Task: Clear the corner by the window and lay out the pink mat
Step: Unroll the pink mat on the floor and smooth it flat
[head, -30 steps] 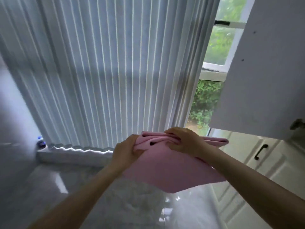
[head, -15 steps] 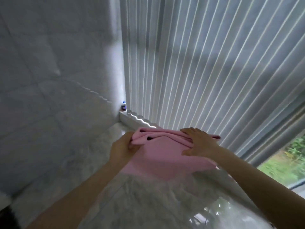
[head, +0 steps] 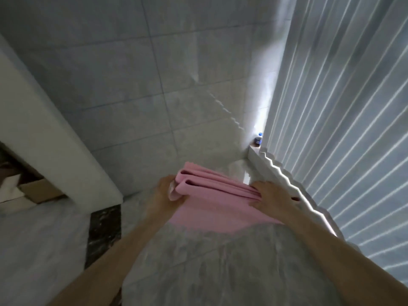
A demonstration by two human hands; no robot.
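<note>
Over marble counter [head: 220,272] | pink mat [head: 212,202] folded, layered | both hands' fingers clamped on it

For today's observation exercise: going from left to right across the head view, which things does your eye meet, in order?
White ledge → dark marble strip → left hand gripping the folded pink mat → right hand on the mat's other end → small blue-capped bottle in the corner → vertical blinds.
</note>
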